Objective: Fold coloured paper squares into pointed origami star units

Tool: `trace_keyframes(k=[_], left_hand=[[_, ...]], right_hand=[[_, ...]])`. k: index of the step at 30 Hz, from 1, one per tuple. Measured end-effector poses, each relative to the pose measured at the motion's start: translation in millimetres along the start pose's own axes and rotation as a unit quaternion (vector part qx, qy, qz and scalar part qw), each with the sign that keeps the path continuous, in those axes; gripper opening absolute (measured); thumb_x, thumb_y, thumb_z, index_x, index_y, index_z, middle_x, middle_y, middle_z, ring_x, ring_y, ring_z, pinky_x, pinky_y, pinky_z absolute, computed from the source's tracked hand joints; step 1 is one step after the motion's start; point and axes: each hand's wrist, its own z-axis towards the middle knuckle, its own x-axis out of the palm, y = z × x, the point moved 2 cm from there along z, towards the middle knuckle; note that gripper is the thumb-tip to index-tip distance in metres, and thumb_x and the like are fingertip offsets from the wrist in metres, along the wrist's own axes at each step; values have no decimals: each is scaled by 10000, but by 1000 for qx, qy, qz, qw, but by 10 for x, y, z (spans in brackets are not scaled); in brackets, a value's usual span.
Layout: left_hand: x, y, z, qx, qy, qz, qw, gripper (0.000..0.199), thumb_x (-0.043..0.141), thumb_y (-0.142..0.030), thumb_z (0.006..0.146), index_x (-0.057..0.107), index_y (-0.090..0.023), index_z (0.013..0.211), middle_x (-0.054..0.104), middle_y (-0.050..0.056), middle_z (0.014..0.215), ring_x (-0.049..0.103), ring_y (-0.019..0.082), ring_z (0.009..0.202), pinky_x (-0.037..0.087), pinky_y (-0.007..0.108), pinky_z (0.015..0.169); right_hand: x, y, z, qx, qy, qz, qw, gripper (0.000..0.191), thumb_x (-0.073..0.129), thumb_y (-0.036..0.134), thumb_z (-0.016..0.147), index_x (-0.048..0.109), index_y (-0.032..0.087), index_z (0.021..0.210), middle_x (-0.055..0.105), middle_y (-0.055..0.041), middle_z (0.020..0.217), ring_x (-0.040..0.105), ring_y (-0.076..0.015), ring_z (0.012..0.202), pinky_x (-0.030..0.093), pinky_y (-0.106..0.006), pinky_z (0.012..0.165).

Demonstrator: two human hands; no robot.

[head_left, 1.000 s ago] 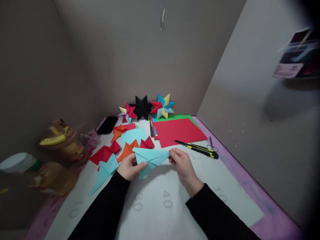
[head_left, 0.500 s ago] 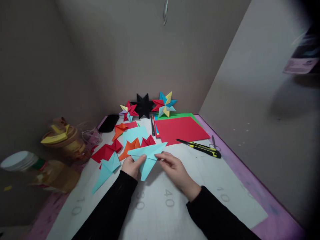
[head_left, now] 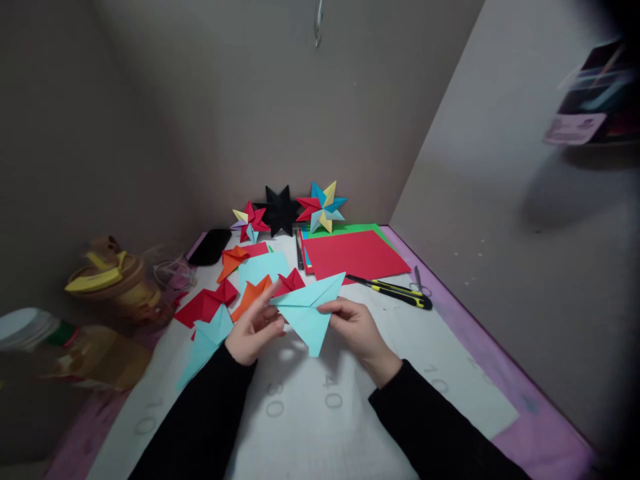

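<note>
A light blue folded paper [head_left: 313,308] is held up above the white mat. My right hand [head_left: 357,333] pinches its right edge between thumb and fingers. At the left corner of the paper is my left hand [head_left: 256,328], its thumb and fingers apart, with the fingertips close to the corner. Left of that hand lies another light blue folded piece [head_left: 206,343]. Behind are red folded pieces [head_left: 205,303] and an orange one [head_left: 253,293].
Three paper stars [head_left: 280,210] stand against the wall. Red sheets [head_left: 355,253] lie at the back, with a yellow-black cutter [head_left: 400,293] before them. A jar [head_left: 30,327], a brown pot [head_left: 120,280] and a black phone [head_left: 210,247] are on the left.
My left hand has loosened its pinch, moved slightly left and spread its fingers. The light blue paper has shifted right and turned, in my right hand. The camera view has shifted slightly.
</note>
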Motion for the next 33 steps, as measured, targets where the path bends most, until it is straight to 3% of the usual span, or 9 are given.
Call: trace_keyframes(k=[2,4,9,14,22,28,33], left_hand=[[-57,-10,0,12,46,86,995,501,675,-252,693,584,-192,1182,666,75,854,609,174,732,490,268,632],[-82,-14,4,34,38,146,988,383,663,-232,696,659,-181,1076,675,95,939,617,187,760,496,283,668],[-32,-60,9,113,-13,230,967,219,681,-217,660,740,-199,870,712,94,906,648,230,809,507,316,727],[9,-91,0,158,-23,291,943,187,680,-216,662,747,-246,834,725,73,818,659,218,728,514,308,671],[63,-154,-37,181,-43,306,934,162,695,-214,636,754,-272,775,708,47,691,630,192,629,490,281,605],[149,-74,-88,194,-162,255,934,88,713,-224,609,743,-269,679,693,33,689,616,194,658,486,294,616],[178,5,-73,173,-203,209,941,43,728,-229,596,695,-225,623,674,22,687,608,174,641,477,280,591]], right_hand=[[-8,-5,9,19,7,26,999,76,657,228,709,710,231,764,680,-27,818,631,-177,787,493,-334,732],[0,-9,9,37,13,40,998,69,677,254,696,709,225,749,686,-28,807,635,-179,772,498,-343,731],[52,4,-14,60,37,66,995,86,694,274,689,701,222,758,687,-31,801,639,-179,762,503,-347,724],[89,52,-25,35,43,75,996,102,689,249,687,694,237,789,649,-27,855,624,-178,807,505,-319,701],[42,63,-17,-25,11,2,1000,48,675,244,702,695,229,744,594,-19,792,571,-150,726,464,-272,615],[71,46,-53,-19,-36,5,999,70,697,250,680,650,210,712,603,-3,701,562,-146,664,447,-270,600],[110,31,-65,-13,-74,8,997,139,689,301,691,591,203,676,588,4,641,532,-138,609,435,-268,573]])
